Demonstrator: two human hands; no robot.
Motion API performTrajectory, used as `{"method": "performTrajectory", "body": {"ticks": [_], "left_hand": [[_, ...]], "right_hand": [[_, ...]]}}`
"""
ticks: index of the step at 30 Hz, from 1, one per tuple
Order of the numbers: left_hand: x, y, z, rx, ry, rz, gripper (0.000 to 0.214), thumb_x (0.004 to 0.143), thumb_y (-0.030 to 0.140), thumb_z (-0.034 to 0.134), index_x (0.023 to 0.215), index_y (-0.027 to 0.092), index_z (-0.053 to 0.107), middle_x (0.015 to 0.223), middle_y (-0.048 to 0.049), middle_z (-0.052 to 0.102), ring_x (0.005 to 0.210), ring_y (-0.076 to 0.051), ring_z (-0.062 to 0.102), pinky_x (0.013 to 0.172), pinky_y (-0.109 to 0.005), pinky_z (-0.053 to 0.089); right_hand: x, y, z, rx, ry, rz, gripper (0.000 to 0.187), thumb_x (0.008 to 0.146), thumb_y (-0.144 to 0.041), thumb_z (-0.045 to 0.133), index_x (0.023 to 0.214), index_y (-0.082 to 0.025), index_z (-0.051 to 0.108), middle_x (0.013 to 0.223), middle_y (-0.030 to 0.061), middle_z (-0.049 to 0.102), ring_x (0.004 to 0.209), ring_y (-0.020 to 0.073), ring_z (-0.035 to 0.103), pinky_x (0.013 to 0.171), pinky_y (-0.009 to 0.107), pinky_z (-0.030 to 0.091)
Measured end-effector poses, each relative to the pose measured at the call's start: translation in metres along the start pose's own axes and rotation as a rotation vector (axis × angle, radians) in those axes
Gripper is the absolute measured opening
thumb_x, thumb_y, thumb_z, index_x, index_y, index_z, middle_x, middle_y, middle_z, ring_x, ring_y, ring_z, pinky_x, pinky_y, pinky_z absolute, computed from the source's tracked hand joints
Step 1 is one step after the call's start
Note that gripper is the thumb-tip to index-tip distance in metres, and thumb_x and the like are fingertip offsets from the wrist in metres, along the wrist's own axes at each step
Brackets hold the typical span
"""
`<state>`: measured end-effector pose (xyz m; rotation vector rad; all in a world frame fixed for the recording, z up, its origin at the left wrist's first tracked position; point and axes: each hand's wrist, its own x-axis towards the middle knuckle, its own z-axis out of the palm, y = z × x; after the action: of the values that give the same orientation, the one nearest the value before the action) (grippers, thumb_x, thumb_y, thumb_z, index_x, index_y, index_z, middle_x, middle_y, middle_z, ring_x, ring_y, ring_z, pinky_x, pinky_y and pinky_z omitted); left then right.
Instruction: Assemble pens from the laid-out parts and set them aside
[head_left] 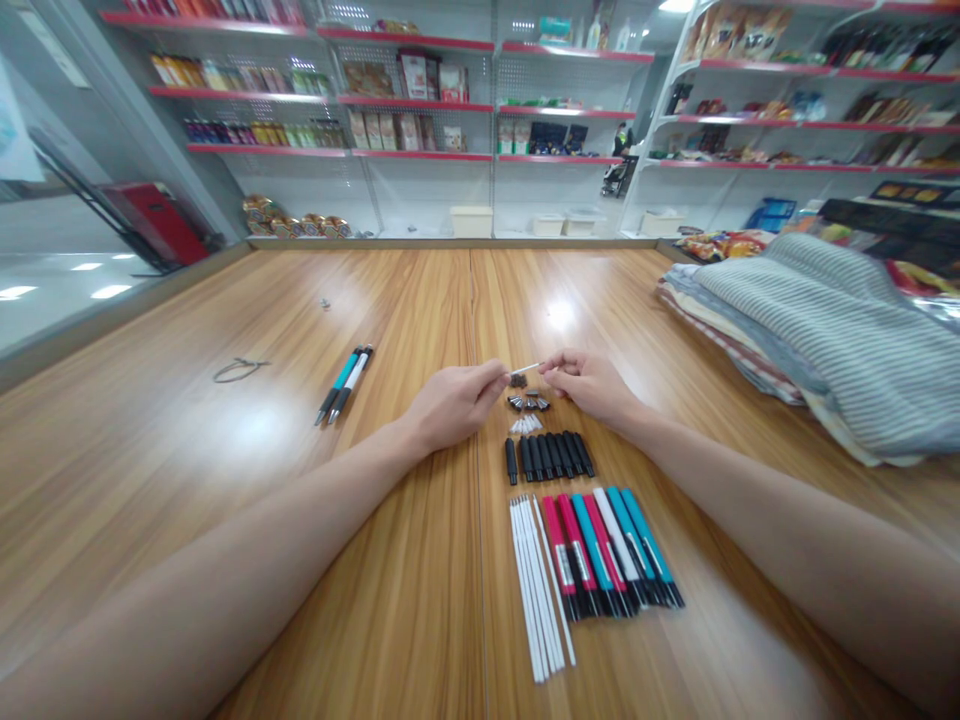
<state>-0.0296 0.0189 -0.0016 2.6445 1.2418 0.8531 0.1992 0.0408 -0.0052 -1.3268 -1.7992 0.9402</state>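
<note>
A thin white pen refill (525, 369) spans the gap between my hands above the table. My left hand (459, 403) is closed around one end of it. At the other end, my right hand (589, 382) pinches with thumb and forefinger; any small part inside that pinch is hidden. Just below lie a small pile of dark springs (518, 381), silver metal tips (529, 402) and small white plastic pieces (526, 424). Nearer me is a row of black grips (547, 456). Closest are white refills (534, 590) beside pink, teal and white pen barrels (606, 550).
Two assembled pens (345, 384) lie left of my left hand, with a thin looped cord (240, 370) and a tiny metal piece (325, 303) farther out. Folded striped cloth (832, 330) is piled at the right. Stocked shelves (420, 102) stand behind the wooden table (405, 290).
</note>
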Motion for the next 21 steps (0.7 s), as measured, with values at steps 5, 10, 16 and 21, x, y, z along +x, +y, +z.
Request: {"method": "performTrajectory", "body": {"ticks": [5, 10, 16, 21], "left_hand": [[-0.0002, 0.0002, 0.0011, -0.018, 0.013, 0.000, 0.031, 0.099, 0.038, 0.034, 0.081, 0.020, 0.049, 0.066, 0.0002, 0.054, 0.059, -0.012, 0.049, 0.058, -0.024, 0.032], [-0.0002, -0.0002, 0.0013, -0.032, 0.010, -0.003, 0.030, 0.099, 0.038, 0.034, 0.079, 0.019, 0.047, 0.066, 0.0007, 0.053, 0.058, -0.011, 0.047, 0.058, -0.024, 0.031], [-0.0007, -0.0008, 0.0016, -0.032, 0.014, -0.007, 0.030, 0.099, 0.038, 0.034, 0.079, 0.020, 0.046, 0.066, 0.0008, 0.052, 0.059, -0.012, 0.047, 0.058, -0.024, 0.031], [-0.0004, -0.0001, 0.0011, -0.034, 0.011, -0.012, 0.030, 0.099, 0.038, 0.034, 0.078, 0.020, 0.045, 0.065, 0.0009, 0.051, 0.058, -0.012, 0.047, 0.058, -0.024, 0.030]], "right_hand": [[0.0016, 0.0009, 0.0010, -0.046, -0.078, -0.008, 0.027, 0.078, -0.035, 0.063, 0.091, -0.012, 0.066, 0.067, 0.0016, 0.063, 0.058, 0.0084, 0.053, 0.056, 0.019, 0.039], [0.0014, 0.0040, 0.0019, -0.098, -0.084, -0.037, 0.028, 0.078, -0.039, 0.062, 0.089, -0.013, 0.067, 0.072, 0.0028, 0.065, 0.063, 0.0100, 0.056, 0.060, 0.021, 0.042], [0.0006, 0.0069, 0.0029, -0.145, -0.083, -0.111, 0.029, 0.085, -0.038, 0.054, 0.093, -0.014, 0.067, 0.073, 0.0031, 0.065, 0.065, 0.0108, 0.058, 0.063, 0.022, 0.043], [0.0020, 0.0079, 0.0045, -0.130, -0.088, -0.121, 0.028, 0.084, -0.037, 0.056, 0.093, -0.014, 0.068, 0.074, 0.0030, 0.065, 0.066, 0.0105, 0.057, 0.063, 0.022, 0.043]]}}
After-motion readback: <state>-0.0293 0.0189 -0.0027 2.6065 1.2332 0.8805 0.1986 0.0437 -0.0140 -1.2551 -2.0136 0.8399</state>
